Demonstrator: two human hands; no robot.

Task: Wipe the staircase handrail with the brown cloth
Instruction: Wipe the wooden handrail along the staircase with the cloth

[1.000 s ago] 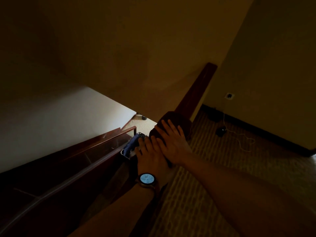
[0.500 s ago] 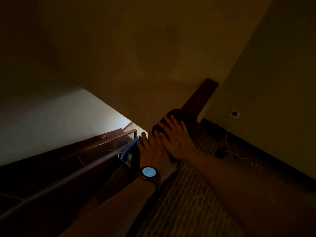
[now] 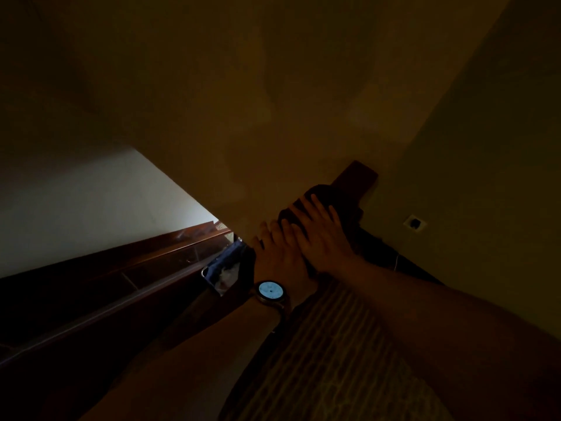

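The scene is very dim. A dark wooden handrail (image 3: 358,176) runs from the lower middle up to the wall at the upper right. The brown cloth (image 3: 328,194) lies bunched on the rail just short of its far end. My right hand (image 3: 321,235) presses flat on the cloth with fingers spread. My left hand (image 3: 277,256), with a lit watch on the wrist, lies flat beside and partly under the right hand, on the near edge of the cloth. Most of the cloth is hidden under the hands.
A phone-like blue object (image 3: 226,268) rests on the ledge left of my left wrist. Stairs with a lower rail (image 3: 127,296) drop away to the left. Patterned carpet (image 3: 328,354) covers the landing. A wall socket (image 3: 414,223) sits low on the right wall.
Both hands and the cloth have slid farther along the rail toward its far end at the wall. The view has tilted upward.
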